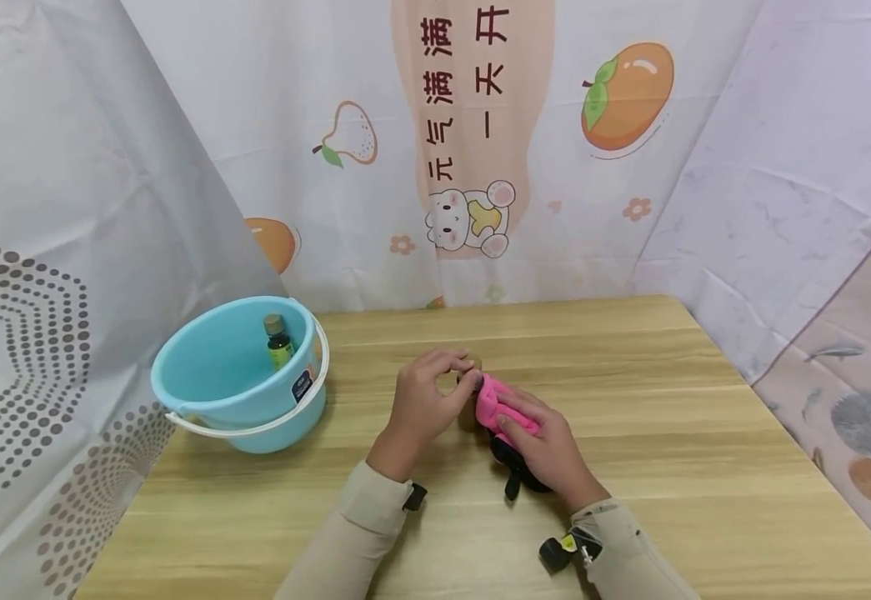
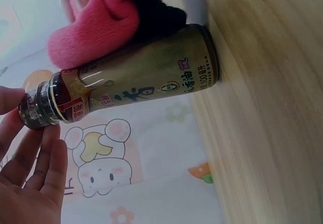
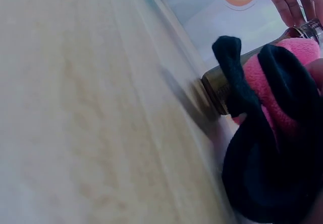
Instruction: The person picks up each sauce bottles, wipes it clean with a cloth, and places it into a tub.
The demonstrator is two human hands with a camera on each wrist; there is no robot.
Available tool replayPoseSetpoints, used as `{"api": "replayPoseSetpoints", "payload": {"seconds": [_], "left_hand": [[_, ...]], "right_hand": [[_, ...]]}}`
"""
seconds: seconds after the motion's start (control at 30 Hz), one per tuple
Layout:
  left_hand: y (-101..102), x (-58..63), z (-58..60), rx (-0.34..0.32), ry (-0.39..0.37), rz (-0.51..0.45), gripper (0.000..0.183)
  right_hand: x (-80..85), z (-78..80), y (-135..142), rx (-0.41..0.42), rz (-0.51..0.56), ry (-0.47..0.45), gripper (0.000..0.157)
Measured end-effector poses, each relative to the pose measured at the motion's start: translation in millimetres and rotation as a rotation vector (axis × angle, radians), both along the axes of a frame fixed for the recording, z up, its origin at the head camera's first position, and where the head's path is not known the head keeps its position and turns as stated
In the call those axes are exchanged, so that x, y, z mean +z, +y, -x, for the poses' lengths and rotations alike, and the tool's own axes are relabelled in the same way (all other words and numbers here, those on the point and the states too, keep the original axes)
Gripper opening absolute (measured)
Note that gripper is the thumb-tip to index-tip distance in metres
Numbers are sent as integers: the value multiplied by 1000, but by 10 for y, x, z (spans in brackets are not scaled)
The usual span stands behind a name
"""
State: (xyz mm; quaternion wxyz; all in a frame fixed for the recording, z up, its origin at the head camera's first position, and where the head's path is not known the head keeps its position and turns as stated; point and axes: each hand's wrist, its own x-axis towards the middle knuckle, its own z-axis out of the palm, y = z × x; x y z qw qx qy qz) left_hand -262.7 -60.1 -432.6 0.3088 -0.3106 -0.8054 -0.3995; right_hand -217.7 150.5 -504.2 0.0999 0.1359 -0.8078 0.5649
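A glass sesame oil bottle (image 2: pixel 146 75) with a dark cap (image 2: pixel 31 110) stands between the two hands, its base right at the tabletop. My left hand (image 1: pixel 427 396) pinches the cap between thumb and fingers, as the left wrist view shows. In my right hand (image 1: pixel 543 442) is a fuzzy pink and black cloth (image 1: pixel 503 408), gripped and pressed against the side of the bottle. In the right wrist view, black folds of the cloth (image 3: pixel 267 178) hang below the pink part. The cloth covers part of the bottle's upper body.
On the left of the wooden table (image 1: pixel 630 367) stands a light blue bucket (image 1: pixel 210 358) with a white handle (image 1: pixel 255 432). Inside it is a small dark bottle (image 1: pixel 279 343) with a yellow-green label. A printed curtain (image 1: pixel 360 217) hangs along the table's back edge.
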Motion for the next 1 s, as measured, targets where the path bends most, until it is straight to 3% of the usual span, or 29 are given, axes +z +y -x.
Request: {"api": "replayPoseSetpoints", "payload": {"seconds": [0.3,0.47,0.8,1.0], "left_hand": [[-29,27,28,-16,-4,19,13],[-49,40,65,-16,5,16,13],[13,45,58,35,8,-18,17],[31,-14,18,27,0,-40,17]], "right_hand": [[14,35,-17,-22,-39,-47,35],[22,73,-40,-22,-49,-29,35],[16,92,-33,-50,-11,-15,34],[-12,27,-21,-39,45,1,34]]}}
